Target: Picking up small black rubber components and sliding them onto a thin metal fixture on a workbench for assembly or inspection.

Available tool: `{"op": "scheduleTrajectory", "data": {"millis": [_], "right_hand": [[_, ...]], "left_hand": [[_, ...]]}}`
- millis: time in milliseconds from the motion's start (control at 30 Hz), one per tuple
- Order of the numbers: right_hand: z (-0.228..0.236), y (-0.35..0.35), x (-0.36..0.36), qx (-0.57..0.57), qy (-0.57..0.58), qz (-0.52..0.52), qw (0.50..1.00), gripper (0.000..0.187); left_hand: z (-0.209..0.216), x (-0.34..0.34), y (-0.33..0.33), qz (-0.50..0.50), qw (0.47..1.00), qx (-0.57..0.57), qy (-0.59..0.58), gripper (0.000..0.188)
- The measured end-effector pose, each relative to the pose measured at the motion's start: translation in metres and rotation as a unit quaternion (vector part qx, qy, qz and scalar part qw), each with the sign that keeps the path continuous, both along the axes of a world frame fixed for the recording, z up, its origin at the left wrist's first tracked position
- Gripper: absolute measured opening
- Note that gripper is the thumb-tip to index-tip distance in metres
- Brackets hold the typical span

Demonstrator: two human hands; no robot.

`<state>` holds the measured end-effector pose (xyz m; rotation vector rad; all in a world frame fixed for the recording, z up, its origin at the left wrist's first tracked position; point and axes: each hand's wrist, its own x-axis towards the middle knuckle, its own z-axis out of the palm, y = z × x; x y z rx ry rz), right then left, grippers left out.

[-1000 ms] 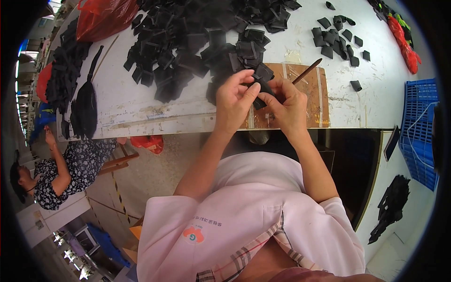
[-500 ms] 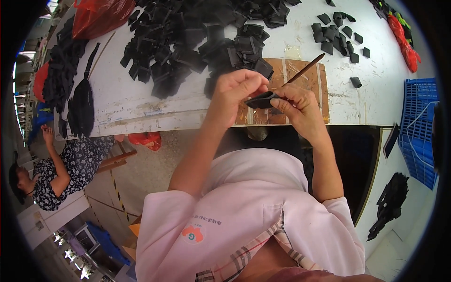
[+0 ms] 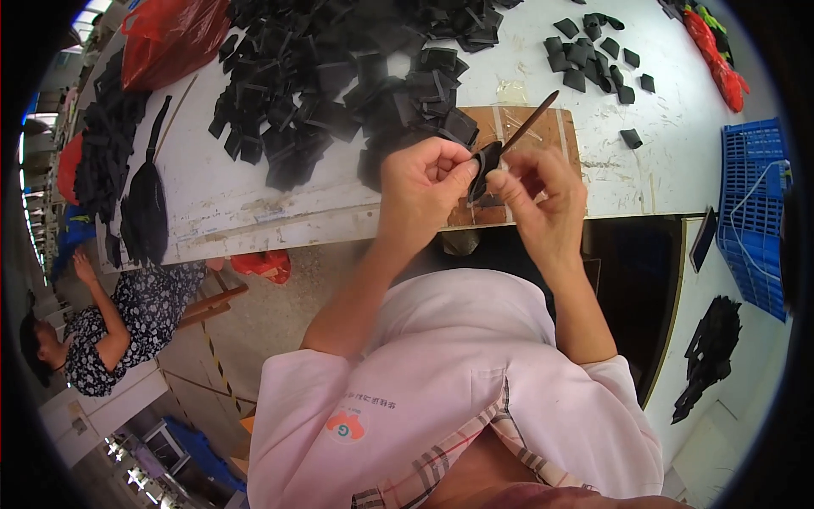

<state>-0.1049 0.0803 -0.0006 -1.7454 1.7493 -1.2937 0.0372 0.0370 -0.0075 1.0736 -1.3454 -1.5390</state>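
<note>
A small folded black fabric piece (image 3: 485, 168) is pinched between the thumb and fingers of my left hand (image 3: 422, 188), above the front edge of the table. Close beside it is my right hand (image 3: 547, 193), its fingers bent and closed round a thin dark brown stick (image 3: 534, 119). The stick's free end points up and away to the right; its lower end is hidden by the fingers and the fabric. Under both hands lies a brown board (image 3: 563, 136) crossed by strips of tape.
A large heap of black pieces (image 3: 297, 102) covers the table's left and middle. Several smaller loops (image 3: 585, 55) lie far right. A red plastic bag (image 3: 174, 42) stands far left, a blue crate (image 3: 753, 212) at the right. Another person (image 3: 93, 331) sits at left.
The black piece has passed from my right fingers to my left and turned upright. My right hand has drawn slightly back from it, with the stick. The view has shifted a little.
</note>
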Motion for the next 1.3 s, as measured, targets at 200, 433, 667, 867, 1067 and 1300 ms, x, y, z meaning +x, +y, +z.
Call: {"op": "scheduleTrajectory", "data": {"millis": [200, 433, 667, 867, 1067, 1300], "right_hand": [[0.000, 0.004, 0.011, 0.015, -0.147, -0.045, 0.988, 0.003], [-0.007, -0.004, -0.002, 0.090, -0.369, -0.038, 0.924, 0.006], [-0.015, -0.003, -0.028, 0.251, -0.664, 0.168, 0.684, 0.011], [0.054, -0.027, -0.034, 0.141, -0.390, 0.167, 0.894, 0.025], [0.021, -0.057, -0.050, 0.241, -0.504, 0.260, 0.788, 0.021], [0.017, -0.046, -0.043, 0.052, -0.233, 0.042, 0.970, 0.030]], "left_hand": [[-0.008, -0.026, 0.016, 0.130, 0.963, -0.219, -0.085, 0.004], [-0.005, -0.019, -0.001, -0.025, 0.908, 0.213, 0.359, 0.015], [-0.019, -0.040, 0.008, 0.124, 0.967, -0.217, -0.048, 0.015], [0.021, -0.033, -0.028, -0.237, 0.717, 0.294, 0.585, 0.021], [-0.002, -0.035, -0.036, -0.182, 0.734, 0.373, 0.537, 0.016], [0.023, -0.048, -0.026, 0.043, 0.975, -0.067, 0.206, 0.030]]}}
